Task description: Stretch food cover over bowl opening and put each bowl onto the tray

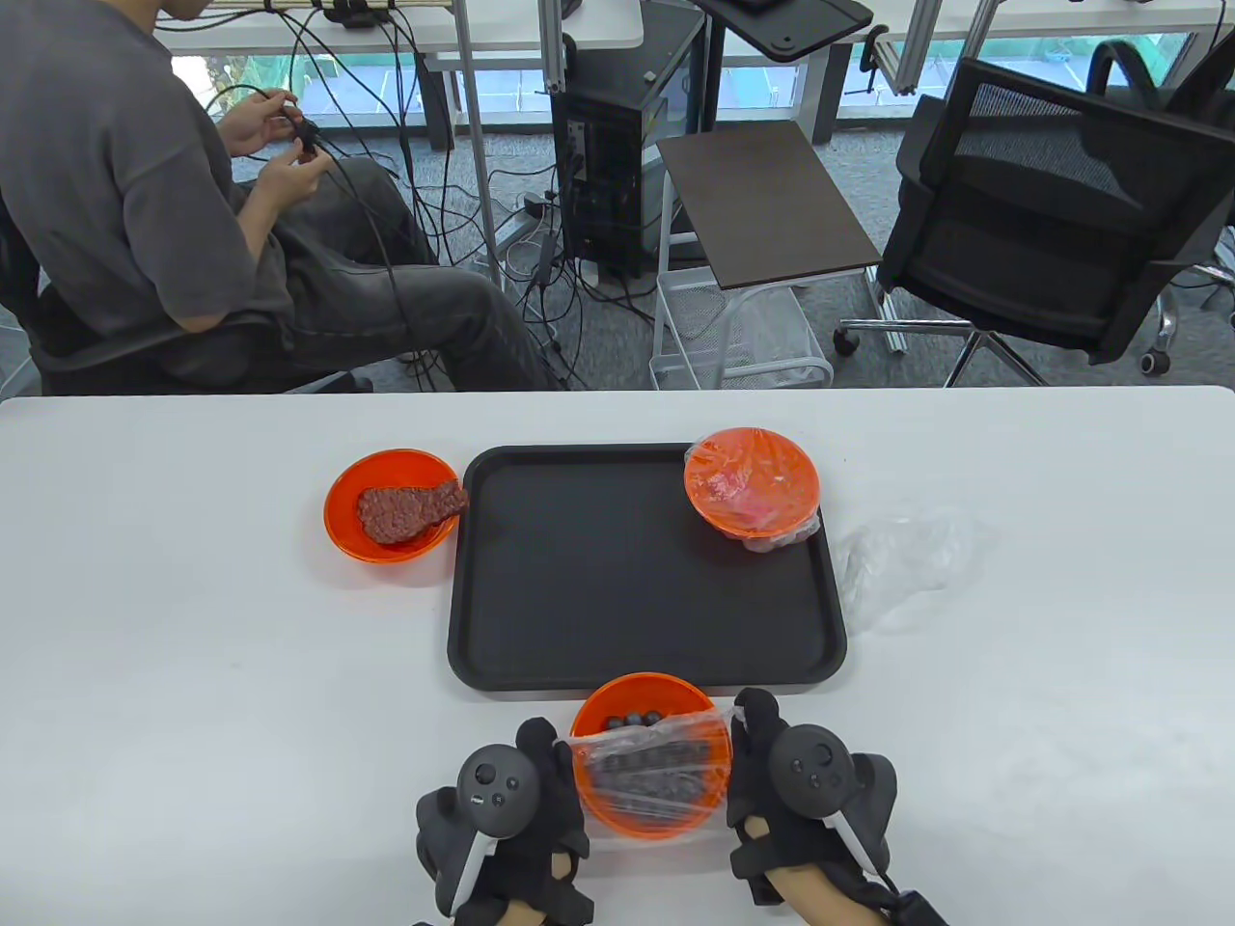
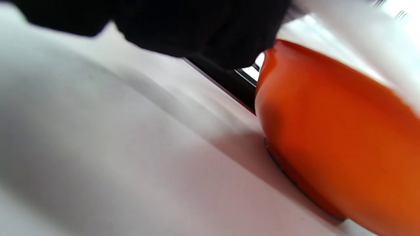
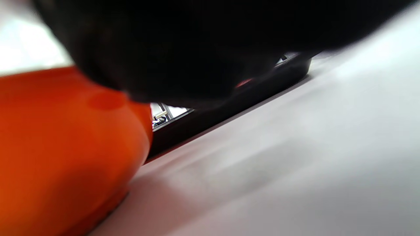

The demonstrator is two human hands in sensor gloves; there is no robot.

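Food cover (image 1: 648, 754): clear plastic film, wrinkled, stretched across the near part of the orange bowl (image 1: 648, 805) that stands on the white table (image 1: 193, 627) just in front of the black tray (image 1: 540, 579). The film spans roughly the near two-thirds of the opening; the far arc of the rim is bare, with small dark round pieces (image 1: 632, 719) visible there and more showing through the plastic. Left hand (image 1: 511, 820) sits at the bowl's left rim, right hand (image 1: 801, 801) at the right rim, each apparently gripping a film edge against the rim; the exact finger pinch I cannot tell, as the trackers hide it and both wrist views are blurred, showing only glove, orange wall and table. Risk, as a judgement: pulling the film toward the far rim could make the near hem snap off, or tip the light bowl and spill the contents; uneven tension between the hands would cause it. Further out: a covered bowl (image 1: 753, 482) stands in the tray's far right corner, an uncovered bowl (image 1: 391, 502) with a brown meat-like piece sits left of the tray, and a spare cover (image 1: 902, 559) lies right of it.
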